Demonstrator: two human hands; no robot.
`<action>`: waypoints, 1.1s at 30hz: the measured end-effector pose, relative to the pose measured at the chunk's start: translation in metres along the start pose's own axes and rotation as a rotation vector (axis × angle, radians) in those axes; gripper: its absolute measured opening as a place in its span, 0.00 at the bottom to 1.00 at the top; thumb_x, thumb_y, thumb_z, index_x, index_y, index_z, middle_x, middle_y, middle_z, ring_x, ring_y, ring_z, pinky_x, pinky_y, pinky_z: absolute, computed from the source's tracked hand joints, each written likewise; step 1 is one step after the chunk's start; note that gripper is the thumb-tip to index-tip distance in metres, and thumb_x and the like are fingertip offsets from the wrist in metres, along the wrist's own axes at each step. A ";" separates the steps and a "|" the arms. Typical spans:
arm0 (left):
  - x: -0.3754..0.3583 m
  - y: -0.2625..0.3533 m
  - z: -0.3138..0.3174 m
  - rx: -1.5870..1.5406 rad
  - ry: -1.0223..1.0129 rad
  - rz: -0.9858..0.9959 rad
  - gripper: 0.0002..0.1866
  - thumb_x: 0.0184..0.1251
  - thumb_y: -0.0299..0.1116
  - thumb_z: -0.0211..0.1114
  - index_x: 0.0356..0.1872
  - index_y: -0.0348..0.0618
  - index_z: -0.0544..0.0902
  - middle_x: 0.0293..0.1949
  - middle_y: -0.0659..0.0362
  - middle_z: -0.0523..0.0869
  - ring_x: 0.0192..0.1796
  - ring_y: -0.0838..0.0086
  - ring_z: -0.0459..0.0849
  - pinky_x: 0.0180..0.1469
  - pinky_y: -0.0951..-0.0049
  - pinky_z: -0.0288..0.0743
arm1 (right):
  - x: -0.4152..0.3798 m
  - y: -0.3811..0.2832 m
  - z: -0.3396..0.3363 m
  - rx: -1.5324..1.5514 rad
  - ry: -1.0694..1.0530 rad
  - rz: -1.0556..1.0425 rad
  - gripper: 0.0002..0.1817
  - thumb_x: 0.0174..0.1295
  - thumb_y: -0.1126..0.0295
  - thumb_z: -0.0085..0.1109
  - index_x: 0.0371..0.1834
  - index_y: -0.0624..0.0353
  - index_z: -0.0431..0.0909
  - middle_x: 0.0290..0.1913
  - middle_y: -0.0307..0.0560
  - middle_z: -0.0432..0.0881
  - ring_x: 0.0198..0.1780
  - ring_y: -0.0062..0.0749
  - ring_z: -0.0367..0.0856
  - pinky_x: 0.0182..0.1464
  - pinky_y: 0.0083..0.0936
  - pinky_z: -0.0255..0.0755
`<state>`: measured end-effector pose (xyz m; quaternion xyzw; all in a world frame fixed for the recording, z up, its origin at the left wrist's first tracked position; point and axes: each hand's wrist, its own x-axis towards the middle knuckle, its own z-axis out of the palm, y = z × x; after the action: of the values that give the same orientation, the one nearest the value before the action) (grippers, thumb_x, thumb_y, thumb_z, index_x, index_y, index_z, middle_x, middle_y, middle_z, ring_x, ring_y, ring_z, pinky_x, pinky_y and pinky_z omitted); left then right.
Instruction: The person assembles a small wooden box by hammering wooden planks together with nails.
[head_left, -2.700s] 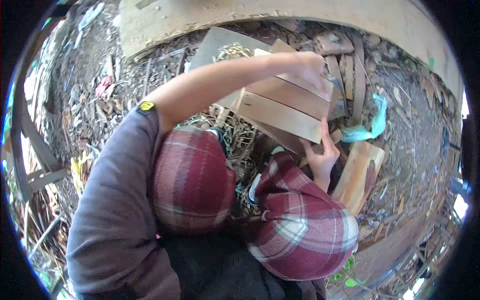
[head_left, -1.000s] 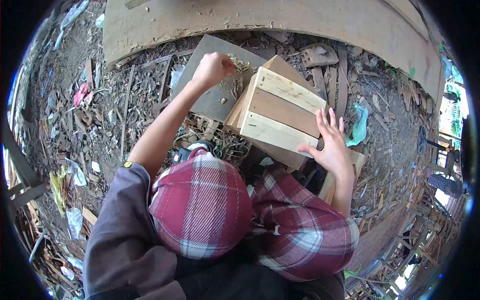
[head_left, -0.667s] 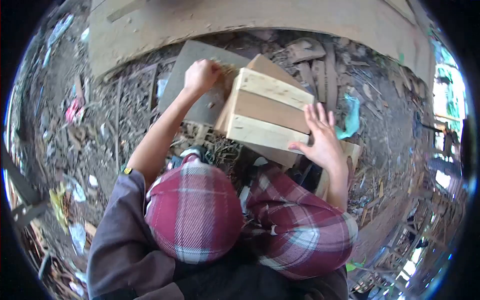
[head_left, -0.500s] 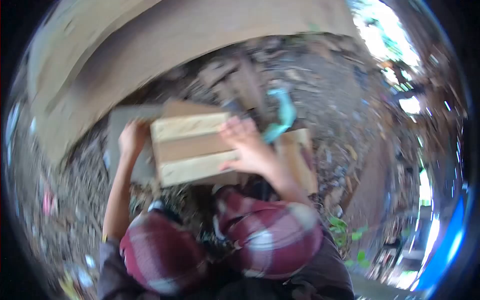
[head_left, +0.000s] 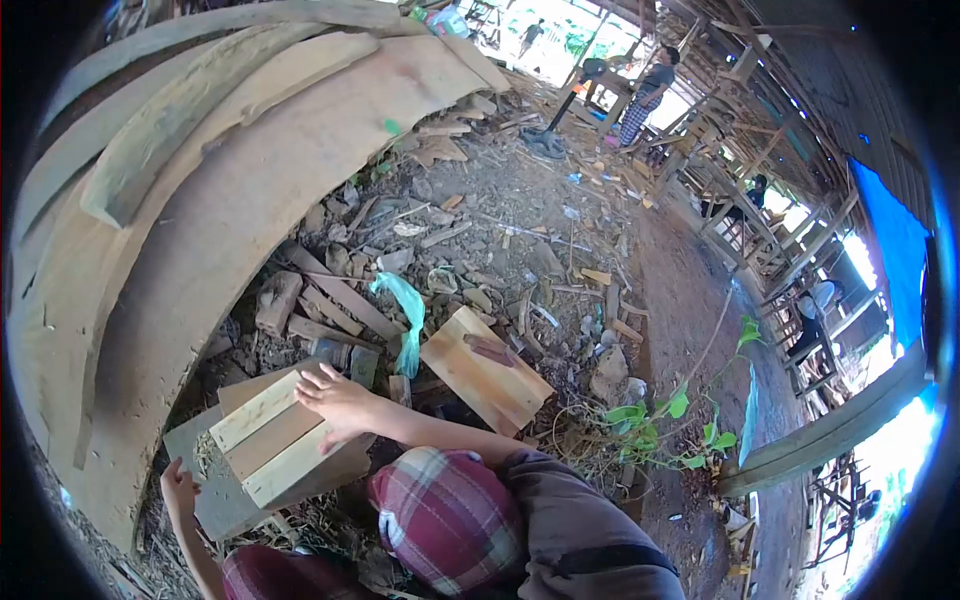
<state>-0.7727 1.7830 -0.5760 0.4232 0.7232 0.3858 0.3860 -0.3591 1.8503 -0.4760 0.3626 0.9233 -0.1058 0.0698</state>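
A small wooden panel point(head_left: 276, 437), with two pale strips and a browner band between them, sits in front of me on a flat grey board point(head_left: 215, 497). My right hand point(head_left: 340, 408) rests on the panel's right end, fingers spread. My left hand point(head_left: 181, 490) is off the panel, by the left edge of the grey board, with its fingers apart and nothing visible in them. A second piece of brown board point(head_left: 262, 385) shows behind the panel. My knees in plaid cloth point(head_left: 450, 515) are close by.
Large curved planks point(head_left: 270, 150) lie stacked at left. Another wooden panel point(head_left: 480, 375) with a darker piece on it lies right of my hand, near a green plastic strip point(head_left: 408, 320). Wood scraps cover the ground. A leafy plant point(head_left: 650, 425) grows right; people point(head_left: 650, 95) are farther back.
The view has swung to the right, showing more of the shed. My left hand has come away from the panel's left end; my right hand still lies on its right end.
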 end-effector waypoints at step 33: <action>-0.043 0.172 0.217 0.101 0.053 0.498 0.08 0.59 0.30 0.67 0.39 0.42 0.87 0.35 0.55 0.88 0.35 0.74 0.86 0.41 0.76 0.78 | -0.010 0.015 0.018 0.256 0.327 0.021 0.52 0.35 0.33 0.68 0.60 0.60 0.74 0.68 0.51 0.67 0.75 0.50 0.49 0.75 0.54 0.37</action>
<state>-0.5122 1.8535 -0.5018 0.5968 0.6249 0.4433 0.2383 -0.3408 1.8499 -0.4934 0.3906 0.8974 -0.1613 -0.1266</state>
